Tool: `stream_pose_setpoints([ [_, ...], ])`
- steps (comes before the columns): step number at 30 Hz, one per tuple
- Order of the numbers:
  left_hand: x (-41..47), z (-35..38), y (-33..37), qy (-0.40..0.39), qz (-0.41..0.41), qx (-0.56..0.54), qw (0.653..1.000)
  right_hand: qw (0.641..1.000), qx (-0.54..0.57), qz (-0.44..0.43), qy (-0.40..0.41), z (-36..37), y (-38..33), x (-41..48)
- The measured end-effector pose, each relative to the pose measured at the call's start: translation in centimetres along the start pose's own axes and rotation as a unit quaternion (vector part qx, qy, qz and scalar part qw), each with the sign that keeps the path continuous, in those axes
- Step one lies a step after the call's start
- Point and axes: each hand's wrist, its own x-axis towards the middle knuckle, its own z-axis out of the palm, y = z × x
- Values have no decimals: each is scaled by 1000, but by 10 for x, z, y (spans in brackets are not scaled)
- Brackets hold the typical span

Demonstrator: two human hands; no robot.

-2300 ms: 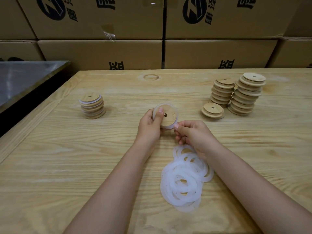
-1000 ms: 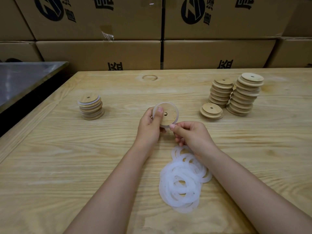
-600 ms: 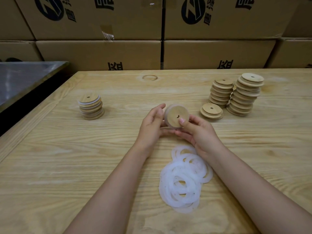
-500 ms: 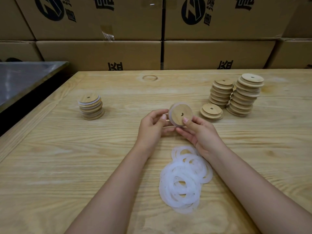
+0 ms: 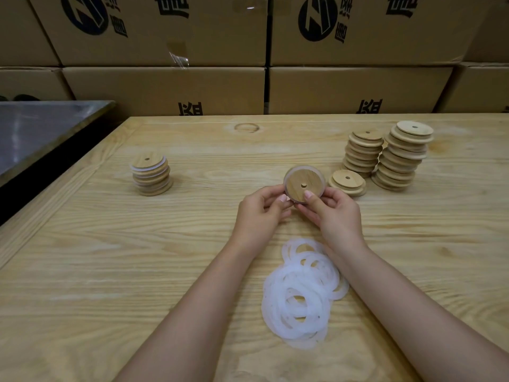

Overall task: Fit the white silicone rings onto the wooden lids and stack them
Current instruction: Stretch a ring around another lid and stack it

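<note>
Nearest on the worktop (image 5: 110, 271) lies a loose pile of white rings (image 5: 300, 293) between the 2 forearms. Just beyond it the left hand (image 5: 259, 216) and right hand (image 5: 334, 216) hold 1 wooden lid (image 5: 304, 181) tilted up above the worktop, the fingers (image 5: 309, 198) of both pinching its lower edge, a white rim showing round it. Farther back a short ringed stack (image 5: 151, 175) stands to the left, a low pile of lids (image 5: 347, 182) and 2 taller stacks (image 5: 402, 155) to the right, cardboard boxes (image 5: 165, 89) behind.

On the pale wooden table (image 5: 82, 244), a short stack of ringed round wooden lids (image 5: 151, 175) stands left. Two tall stacks of bare round wooden lids (image 5: 402, 155) stand right, with a low stack of bare lids (image 5: 347, 181) just before them. A pile of white silicone rings (image 5: 300, 293) lies nearest, at centre. Brown cardboard boxes (image 5: 165, 89) stand behind the table.
</note>
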Motion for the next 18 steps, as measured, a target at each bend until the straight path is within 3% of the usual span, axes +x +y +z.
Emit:
stream_pose_setpoints([
  [9, 6, -9, 1, 66, -1, 3, 998, 995, 24, 45, -84, 0, -6, -3],
  [18, 6, -12, 3, 19, 5, -5, 1000, 990, 29, 57, -124, 0, -9, -2],
])
